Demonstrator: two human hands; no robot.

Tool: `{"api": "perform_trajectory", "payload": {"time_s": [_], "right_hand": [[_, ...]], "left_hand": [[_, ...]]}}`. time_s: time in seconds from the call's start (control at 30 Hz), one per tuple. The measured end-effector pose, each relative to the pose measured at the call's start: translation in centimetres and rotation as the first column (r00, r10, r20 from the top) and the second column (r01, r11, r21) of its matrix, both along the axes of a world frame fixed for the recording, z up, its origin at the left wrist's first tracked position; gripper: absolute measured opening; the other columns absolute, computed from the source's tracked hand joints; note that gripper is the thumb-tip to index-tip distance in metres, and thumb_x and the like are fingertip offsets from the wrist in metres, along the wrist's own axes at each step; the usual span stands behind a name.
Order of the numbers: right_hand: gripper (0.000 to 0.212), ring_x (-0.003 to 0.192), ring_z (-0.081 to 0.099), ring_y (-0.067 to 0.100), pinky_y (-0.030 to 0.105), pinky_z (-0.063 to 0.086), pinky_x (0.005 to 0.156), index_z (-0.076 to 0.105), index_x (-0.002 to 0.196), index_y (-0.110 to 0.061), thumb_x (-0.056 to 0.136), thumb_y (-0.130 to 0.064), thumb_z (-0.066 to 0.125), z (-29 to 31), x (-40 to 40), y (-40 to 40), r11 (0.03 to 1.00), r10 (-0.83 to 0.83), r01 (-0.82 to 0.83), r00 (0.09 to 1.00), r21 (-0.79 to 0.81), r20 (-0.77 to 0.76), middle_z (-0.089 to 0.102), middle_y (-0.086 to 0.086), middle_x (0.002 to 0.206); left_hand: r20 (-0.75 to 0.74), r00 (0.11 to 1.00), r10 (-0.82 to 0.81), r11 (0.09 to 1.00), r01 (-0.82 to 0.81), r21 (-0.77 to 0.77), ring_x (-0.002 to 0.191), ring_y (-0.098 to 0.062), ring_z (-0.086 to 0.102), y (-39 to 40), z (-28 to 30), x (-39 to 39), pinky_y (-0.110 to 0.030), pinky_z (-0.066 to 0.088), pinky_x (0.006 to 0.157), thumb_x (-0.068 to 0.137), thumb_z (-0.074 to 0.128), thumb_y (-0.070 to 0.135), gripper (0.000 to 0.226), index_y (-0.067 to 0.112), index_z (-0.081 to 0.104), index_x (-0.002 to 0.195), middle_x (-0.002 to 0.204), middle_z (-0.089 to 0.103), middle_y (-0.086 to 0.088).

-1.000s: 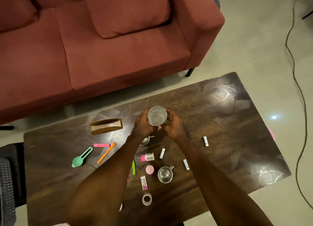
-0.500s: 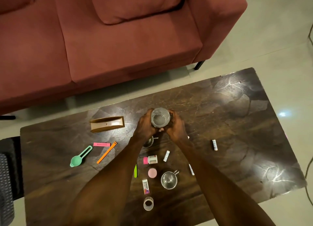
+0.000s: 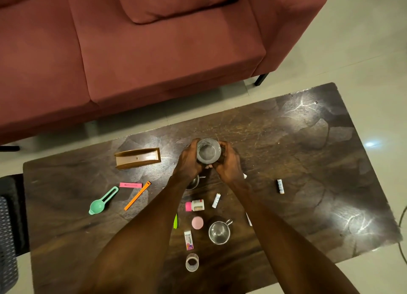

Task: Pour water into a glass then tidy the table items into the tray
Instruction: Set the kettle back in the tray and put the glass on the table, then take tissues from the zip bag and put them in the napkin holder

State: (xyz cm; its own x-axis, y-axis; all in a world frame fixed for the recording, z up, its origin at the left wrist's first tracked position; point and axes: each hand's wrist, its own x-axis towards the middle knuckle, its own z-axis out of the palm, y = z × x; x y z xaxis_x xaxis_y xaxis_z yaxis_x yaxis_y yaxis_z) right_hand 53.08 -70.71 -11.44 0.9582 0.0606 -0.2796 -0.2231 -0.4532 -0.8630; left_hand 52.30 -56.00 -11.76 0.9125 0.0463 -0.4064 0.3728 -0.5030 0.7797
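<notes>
A clear glass (image 3: 208, 151) with water in it stands upright near the middle of the dark table (image 3: 308, 161). My left hand (image 3: 189, 161) wraps its left side and my right hand (image 3: 226, 161) wraps its right side. A brown wooden tray (image 3: 137, 158) lies to the left of the glass. Loose items lie nearer to me: a green spoon (image 3: 102, 201), a pink clip (image 3: 130, 185), an orange stick (image 3: 137, 195), a pink-capped white bottle (image 3: 195, 205), a pink lid (image 3: 197, 223), a metal cup (image 3: 219, 232), a small box (image 3: 189, 240) and a small clear cup (image 3: 192, 262).
A second metal cup (image 3: 193, 182) shows partly under my left wrist. White tubes lie at the right (image 3: 280, 186) and near the bottle (image 3: 216, 200). A red sofa (image 3: 154, 51) stands beyond the table's far edge. A dark chair (image 3: 8, 216) is at the left.
Both hands have stayed wrapped around the glass. The camera has tilted and shifted, so the table and items appear lower and more to the right in view.
</notes>
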Motion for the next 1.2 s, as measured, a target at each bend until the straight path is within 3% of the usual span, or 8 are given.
{"api": "perform_trajectory", "payload": {"time_s": [0.17, 0.27, 0.4, 0.47, 0.57, 0.7, 1.0, 1.2], "right_hand": [[0.051, 0.100, 0.065, 0.013, 0.033, 0.056, 0.091, 0.056, 0.122, -0.005, 0.075, -0.001, 0.076, 0.2, -0.2, -0.2, 0.998, 0.051, -0.051, 0.999, -0.028, -0.003, 0.068, 0.004, 0.113], [0.066, 0.115, 0.062, 0.026, 0.042, 0.051, 0.100, 0.052, 0.131, 0.001, 0.071, 0.005, 0.077, 0.6, -0.4, -0.3, 0.994, 0.065, -0.064, 0.998, -0.087, 0.008, 0.064, 0.014, 0.125], [0.084, 0.138, 0.044, 0.032, 0.046, 0.037, 0.115, 0.036, 0.146, 0.002, 0.072, 0.005, 0.076, 1.5, -1.4, -0.8, 0.987, 0.057, -0.072, 0.993, -0.141, -0.106, 0.049, 0.018, 0.145], [0.086, 0.141, 0.040, 0.030, 0.037, 0.032, 0.118, 0.034, 0.147, 0.002, 0.072, 0.008, 0.074, 2.1, -2.2, -1.0, 0.984, 0.038, -0.057, 0.993, -0.172, -0.112, 0.046, 0.018, 0.148], [0.075, 0.128, 0.050, 0.025, 0.020, 0.033, 0.108, 0.044, 0.138, 0.006, 0.071, 0.007, 0.077, 3.4, -3.5, -0.9, 0.984, 0.025, -0.022, 1.000, -0.174, 0.013, 0.055, 0.020, 0.137], [0.063, 0.124, 0.055, 0.037, 0.039, 0.043, 0.108, 0.048, 0.133, 0.008, 0.071, 0.016, 0.061, 5.1, -4.8, -0.3, 0.986, -0.004, 0.007, 1.000, -0.168, 0.018, 0.059, 0.024, 0.129], [0.066, 0.123, 0.054, 0.034, 0.038, 0.045, 0.104, 0.045, 0.136, 0.009, 0.070, 0.002, 0.054, 9.3, -9.0, 2.7, 0.988, 0.038, -0.036, 0.999, -0.150, 0.005, 0.056, 0.024, 0.132], [0.061, 0.120, 0.056, 0.038, 0.049, 0.047, 0.101, 0.049, 0.132, 0.007, 0.072, 0.016, 0.059, 12.7, -11.7, 5.6, 0.993, -0.005, 0.004, 1.000, -0.116, -0.008, 0.056, 0.024, 0.131]], "left_hand": [[-0.072, 0.997, -0.037, 0.998, 0.040, 0.038, 0.118, -0.022, 0.057, 0.0, 0.3, -0.1, -0.037, 0.050, 0.098, 0.071, 0.084, 0.020, 0.083, 0.022, 0.036, 0.138, 0.129, 0.060, -0.004], [-0.119, 0.990, -0.081, 0.994, 0.090, 0.068, 0.132, -0.026, 0.047, 0.4, 0.6, -0.3, -0.043, 0.041, 0.109, 0.072, 0.079, 0.009, 0.102, 0.016, 0.016, 0.152, 0.143, 0.049, -0.010], [-0.142, 0.989, -0.026, 0.992, 0.044, 0.121, 0.141, -0.028, 0.035, 1.6, 1.3, -1.7, -0.037, 0.035, 0.112, 0.074, 0.074, -0.003, 0.105, 0.019, 0.009, 0.154, 0.154, 0.035, -0.010], [-0.122, 0.993, 0.004, 0.993, 0.011, 0.120, 0.142, -0.028, 0.033, 2.2, 1.8, -2.6, -0.039, 0.037, 0.112, 0.075, 0.071, -0.003, 0.103, 0.021, 0.009, 0.154, 0.156, 0.032, -0.009], [-0.089, 0.994, 0.064, 0.992, -0.053, 0.118, 0.144, -0.031, 0.030, 2.7, 3.0, -3.8, -0.047, 0.037, 0.113, 0.075, 0.071, -0.002, 0.101, 0.021, 0.013, 0.154, 0.157, 0.029, -0.009], [-0.045, 0.992, 0.122, 0.986, -0.116, 0.118, 0.142, -0.030, 0.033, 3.0, 4.5, -5.8, -0.047, 0.036, 0.113, 0.074, 0.074, 0.006, 0.097, 0.019, 0.019, 0.153, 0.155, 0.034, -0.008], [-0.003, 0.993, 0.118, 0.981, -0.116, 0.158, 0.137, -0.027, 0.040, 4.9, 7.5, -12.4, -0.047, 0.037, 0.112, 0.079, 0.073, 0.017, 0.081, 0.018, 0.030, 0.148, 0.151, 0.041, -0.007], [0.044, 0.994, 0.097, 0.980, -0.103, 0.168, 0.137, -0.027, 0.040, 7.2, 10.7, -16.8, -0.042, 0.038, 0.111, 0.080, 0.075, 0.030, 0.080, 0.014, 0.034, 0.146, 0.150, 0.042, -0.008]]}}
